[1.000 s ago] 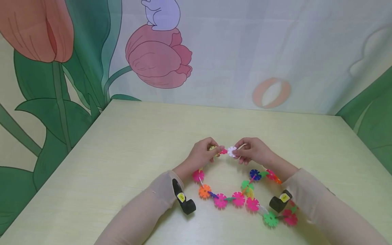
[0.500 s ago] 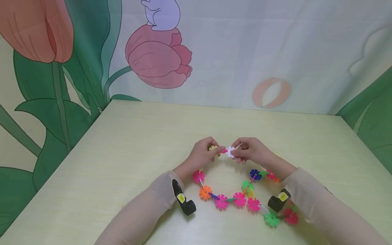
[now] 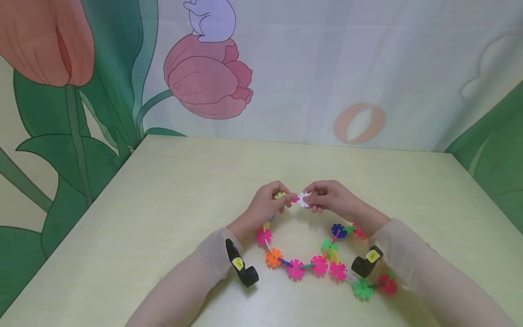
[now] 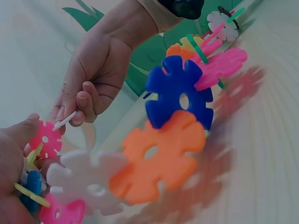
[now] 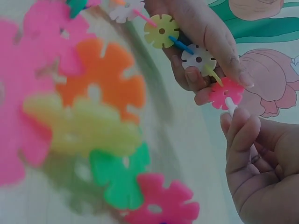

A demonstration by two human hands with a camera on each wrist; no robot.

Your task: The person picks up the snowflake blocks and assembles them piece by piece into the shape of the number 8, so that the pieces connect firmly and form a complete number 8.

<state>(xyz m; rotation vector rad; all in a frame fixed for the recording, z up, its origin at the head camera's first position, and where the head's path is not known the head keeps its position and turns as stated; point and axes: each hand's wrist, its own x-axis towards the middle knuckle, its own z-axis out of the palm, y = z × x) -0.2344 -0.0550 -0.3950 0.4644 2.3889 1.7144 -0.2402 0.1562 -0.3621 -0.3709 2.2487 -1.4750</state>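
Notched plastic flower discs are slotted together into a chain. My left hand [image 3: 263,204] holds the chain's end, its thumb and fingers on a pink disc [image 5: 226,93]; behind it come a white disc [image 5: 198,59] and a yellow disc [image 5: 161,31]. Between thumb and fingertips my right hand [image 3: 337,200] pinches another white disc [image 3: 303,200]. Seen edge-on in the right wrist view, that white piece meets the pink disc's rim. Fingers partly cover it, so how deep it sits in a slot cannot be told.
The rest of the chain lies in a curve on the pale wooden table [image 3: 196,181], with an orange disc [image 3: 273,258], pink discs, a blue disc [image 3: 338,230] and a green disc [image 3: 362,289]. Part of it passes under the right sleeve [image 3: 402,254]. A printed curtain [image 3: 294,68] hangs behind.
My right hand has moved a little left with the white disc, closing the gap to the pink disc. The left hand keeps its hold, and the head view has shifted slightly.
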